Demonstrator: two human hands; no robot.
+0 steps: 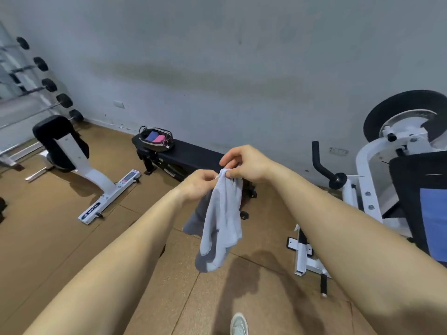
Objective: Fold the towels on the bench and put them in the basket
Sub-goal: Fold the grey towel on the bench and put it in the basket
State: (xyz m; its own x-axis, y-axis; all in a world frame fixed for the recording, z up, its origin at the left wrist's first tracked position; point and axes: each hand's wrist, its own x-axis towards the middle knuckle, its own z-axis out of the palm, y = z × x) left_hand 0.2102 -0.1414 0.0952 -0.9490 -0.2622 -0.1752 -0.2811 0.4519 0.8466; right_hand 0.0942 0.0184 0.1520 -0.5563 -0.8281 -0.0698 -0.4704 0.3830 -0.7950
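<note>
**Holding a grey towel up by its top edge**

Both bare arms reach out in front of the person, and the grey towel (222, 213) hangs between the hands, in the air above the brown floor (60, 238). The left hand (200, 184) has its fingers curled in and pinches the towel's upper edge. The right hand (244, 163) sits just beside it and a little higher, thumb and forefinger nipping the same bunched edge. The two hands are almost touching. Below them the cloth falls in loose, uneven folds, with a second layer showing behind the front one.

Beyond the hands stands the black bench (193, 157), running along the pale wall. At its far left end rests the basket (167, 141), a dark soft-sided one. Inside it, a folded blue towel (152, 136) and a folded pink towel (158, 139) lie side by side.

Off to the left is a rack of barbells (48, 85), with a white-framed padded seat (60, 141) in front of it. On the right a white machine carries a large black weight plate (406, 105), and a blue cloth (434, 221) lies on its black pad. A pale shoe (239, 323) shows at the bottom edge.
</note>
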